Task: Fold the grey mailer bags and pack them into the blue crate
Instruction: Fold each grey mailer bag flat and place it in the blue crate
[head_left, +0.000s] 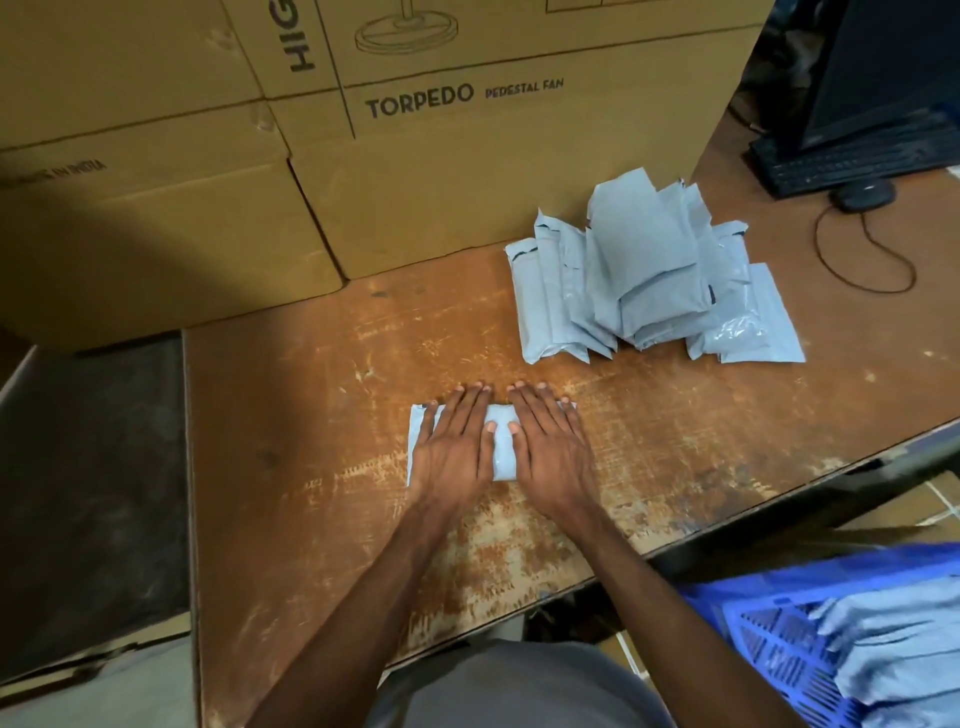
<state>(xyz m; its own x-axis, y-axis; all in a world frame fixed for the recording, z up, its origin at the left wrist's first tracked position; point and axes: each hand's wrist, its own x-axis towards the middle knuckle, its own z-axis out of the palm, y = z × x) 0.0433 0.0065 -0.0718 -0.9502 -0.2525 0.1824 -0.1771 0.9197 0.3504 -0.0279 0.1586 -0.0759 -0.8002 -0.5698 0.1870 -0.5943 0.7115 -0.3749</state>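
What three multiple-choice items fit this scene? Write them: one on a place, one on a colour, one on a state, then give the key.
1. Where does the pile of unfolded mailer bags lie?
A. On the table, in front of the cardboard boxes
B. Inside the crate
C. On the keyboard

2. What colour is the crate at lower right?
A. Red
B. Blue
C. Green

3. How do the hands lie on the mailer bag nearest the person?
A. Both curled into fists
B. One lifting it off the table
C. Both flat, fingers straight, pressing it down

Key: 1 A, the pile sits on the table beside the cardboard boxes. 2 B, its lattice wall is blue. 3 C, the left hand and right hand lie palm down on it.
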